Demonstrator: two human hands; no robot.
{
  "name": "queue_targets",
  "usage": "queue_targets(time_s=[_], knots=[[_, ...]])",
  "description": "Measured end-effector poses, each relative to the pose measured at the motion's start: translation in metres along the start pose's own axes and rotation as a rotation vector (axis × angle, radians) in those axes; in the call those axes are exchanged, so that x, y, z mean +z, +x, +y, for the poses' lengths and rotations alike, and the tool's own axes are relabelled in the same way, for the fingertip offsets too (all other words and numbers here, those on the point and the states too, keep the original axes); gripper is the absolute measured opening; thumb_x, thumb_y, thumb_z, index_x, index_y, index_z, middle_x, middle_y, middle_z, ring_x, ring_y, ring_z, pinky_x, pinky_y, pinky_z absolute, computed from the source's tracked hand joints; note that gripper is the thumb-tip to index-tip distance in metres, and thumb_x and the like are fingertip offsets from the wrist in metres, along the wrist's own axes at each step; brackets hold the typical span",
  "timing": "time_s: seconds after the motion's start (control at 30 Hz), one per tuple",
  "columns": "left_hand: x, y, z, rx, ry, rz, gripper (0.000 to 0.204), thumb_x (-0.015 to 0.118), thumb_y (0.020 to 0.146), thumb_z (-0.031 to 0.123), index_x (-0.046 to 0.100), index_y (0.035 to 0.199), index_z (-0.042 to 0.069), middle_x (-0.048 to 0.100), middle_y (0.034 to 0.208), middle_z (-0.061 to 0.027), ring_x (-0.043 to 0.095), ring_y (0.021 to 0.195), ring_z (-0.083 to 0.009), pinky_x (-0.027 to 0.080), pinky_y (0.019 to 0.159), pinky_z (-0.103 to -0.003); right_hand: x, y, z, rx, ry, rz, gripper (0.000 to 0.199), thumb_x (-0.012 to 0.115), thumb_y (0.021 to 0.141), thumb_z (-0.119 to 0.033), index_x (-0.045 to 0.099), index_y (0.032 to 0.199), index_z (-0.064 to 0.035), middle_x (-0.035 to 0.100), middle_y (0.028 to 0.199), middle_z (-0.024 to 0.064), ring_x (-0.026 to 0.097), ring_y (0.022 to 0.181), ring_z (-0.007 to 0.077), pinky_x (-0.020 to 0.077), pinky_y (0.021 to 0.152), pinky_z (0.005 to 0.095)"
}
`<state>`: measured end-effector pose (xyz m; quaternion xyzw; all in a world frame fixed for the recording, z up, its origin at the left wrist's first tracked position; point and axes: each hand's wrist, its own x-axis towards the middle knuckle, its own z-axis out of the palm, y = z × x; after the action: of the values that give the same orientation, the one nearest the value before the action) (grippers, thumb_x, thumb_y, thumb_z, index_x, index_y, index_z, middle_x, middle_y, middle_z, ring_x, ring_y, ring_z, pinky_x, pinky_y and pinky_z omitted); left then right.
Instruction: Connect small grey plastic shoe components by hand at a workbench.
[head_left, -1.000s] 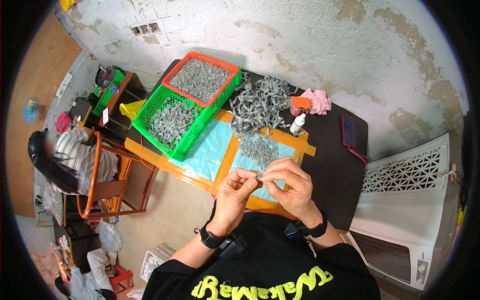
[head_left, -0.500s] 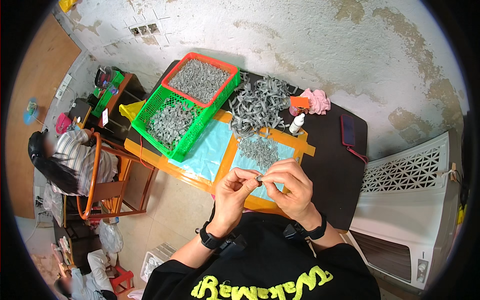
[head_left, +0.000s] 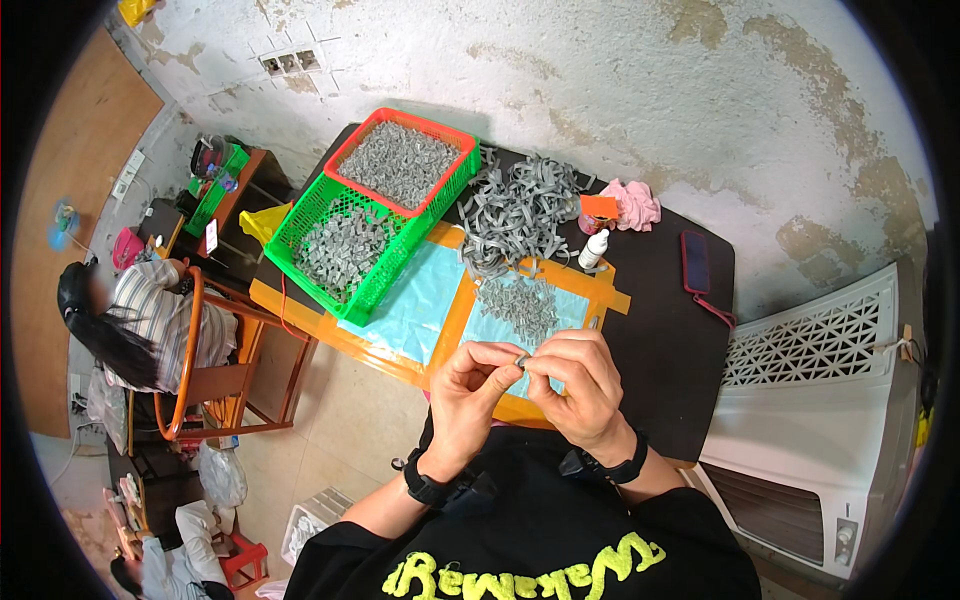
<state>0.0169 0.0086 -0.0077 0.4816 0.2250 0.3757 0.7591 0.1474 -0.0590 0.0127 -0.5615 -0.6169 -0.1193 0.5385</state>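
The left hand's grip [head_left: 462, 398] and right hand's grip [head_left: 580, 390] pinch a small gray piece [head_left: 521, 362] over the worktop [head_left: 665, 340].

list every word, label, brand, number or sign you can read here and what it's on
Black cloth top: raised yellow-green lettering, legible but not copied out.
Small white plastic bottle: any print too small to read.
Bright rectangular phone screen: any text too small to read.

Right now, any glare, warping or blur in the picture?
In the head view, the rim goes black and the white appliance looks bowed; head view, sheen on the blue sheet; head view, the small grey piece between left hand and right hand is too tiny to judge.
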Motion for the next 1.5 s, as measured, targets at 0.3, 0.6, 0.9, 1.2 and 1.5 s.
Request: queue_targets(time_s=[0.3,0.6,0.9,1.2,1.5], knots=[[0.003,-0.003,0.004,0.129,0.081,-0.007,0.01,0.063,0.087,-0.005,0.06,0.096,-0.001,0.064,0.102,-0.0123,0.061,0.096,-0.0165,0.049,0.086,-0.029,-0.008,0.004,0.001,0.006,0.113,-0.09,0.025,0.071,0.069,0.009,0.063,0.089,-0.0024,0.06,0.086,0.0061,0.061,0.079,0.0245,0.0506,0.067,0.0329],[0.0,-0.004,0.007,0.24,0.261,-0.088,0.009,0.062,0.087,-0.005,0.06,0.095,-0.001,0.066,0.099,-0.0128,0.063,0.095,-0.0188,0.049,0.084,-0.029,-0.012,0.003,-0.003,0.117,0.209,-0.052,0.027,0.075,0.066,0.009,0.064,0.088,-0.0037,0.06,0.083,0.0053,0.062,0.077,0.0218,0.0509,0.066,0.0315],[-0.001,-0.005,0.01,0.233,0.262,-0.093,0.006,0.062,0.088,-0.003,0.06,0.093,-0.002,0.066,0.098,-0.0126,0.063,0.093,-0.0183,0.05,0.083,-0.029,-0.018,0.005,-0.007,0.259,0.246,-0.119,0.023,0.076,0.069,0.005,0.065,0.087,-0.0045,0.062,0.083,0.0062,0.062,0.076,0.0203,0.0502,0.065,0.0297],[-0.001,-0.008,0.008,0.037,0.166,-0.071,0.009,0.066,0.086,0.0,0.059,0.092,0.0,0.065,0.094,-0.01,0.062,0.088,-0.0151,0.049,0.081,-0.028,-0.027,0.004,-0.005,0.422,0.351,-0.237,0.015,0.074,0.075,0.002,0.063,0.085,-0.0026,0.062,0.081,0.0071,0.062,0.075,0.0199,0.0491,0.065,0.0295],[0.002,-0.012,0.004,-0.001,0.102,-0.036,0.009,0.064,0.088,0.0,0.057,0.094,0.0,0.065,0.096,-0.0085,0.061,0.089,-0.0132,0.048,0.082,-0.027,-0.029,0.005,-0.003,0.498,0.427,-0.299,0.013,0.073,0.076,0.003,0.063,0.084,-0.0003,0.062,0.082,0.0079,0.064,0.075,0.0173,0.0512,0.067,0.0277]])
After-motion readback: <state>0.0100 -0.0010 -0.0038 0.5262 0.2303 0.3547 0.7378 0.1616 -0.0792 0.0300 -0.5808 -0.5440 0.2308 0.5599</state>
